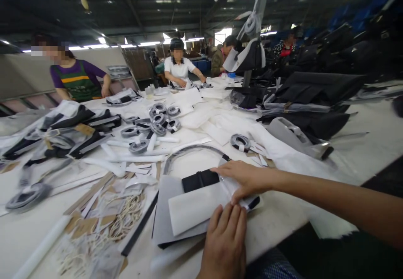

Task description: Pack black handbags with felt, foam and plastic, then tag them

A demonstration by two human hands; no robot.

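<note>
A grey and black handbag point(162, 224) lies on the table in front of me, its wrapped handle point(189, 148) arching away from me. Across it rests a white wrapping sheet point(195, 207), with a black strap point(200, 180) showing above. My right hand point(248, 180) reaches in from the right and lies over the bag's right part, thumb and fingers apart, on thin translucent wrapping. Below it my left hand point(224, 239) has its bent fingers together at the sheet's right end; its thumb is hidden. The two hands nearly touch.
Left of the bag lie cream strings point(129, 214) and paper pieces. Coiled grey straps point(159, 119) cluster farther back. Black bags point(315, 88) are piled right of a post. A wrapped coil point(240, 142) lies beyond my right hand. Several co-workers point(179, 67) are around the table.
</note>
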